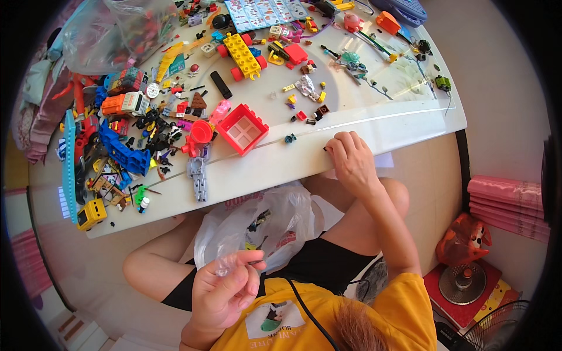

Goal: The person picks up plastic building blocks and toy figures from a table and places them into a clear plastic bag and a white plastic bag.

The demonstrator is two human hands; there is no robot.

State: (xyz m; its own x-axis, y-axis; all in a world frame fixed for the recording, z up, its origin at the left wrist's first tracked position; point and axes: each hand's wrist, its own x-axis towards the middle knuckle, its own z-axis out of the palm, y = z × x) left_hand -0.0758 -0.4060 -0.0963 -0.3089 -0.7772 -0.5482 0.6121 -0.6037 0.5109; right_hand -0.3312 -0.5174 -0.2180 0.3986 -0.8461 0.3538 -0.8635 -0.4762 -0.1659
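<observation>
My left hand (228,283) is raised above my lap, pinching a small dark piece between thumb and fingers; clear plastic film shows beside the fingers. My right hand (351,160) rests at the near edge of the white table (272,166), with a tiny black piece (326,149) at its fingertips. A translucent plastic bag (276,197) lies open in my lap with several small toy parts inside. Left of my right hand lie a small dark teal piece (290,138) and a red square toy-brick box (243,130).
Mixed toy bricks crowd the table's left side, among them a blue curved brick part (123,151) and a yellow wheeled base (242,56). A stuffed clear bag (118,35) stands at the back left. An instruction sheet (263,13) lies at the back.
</observation>
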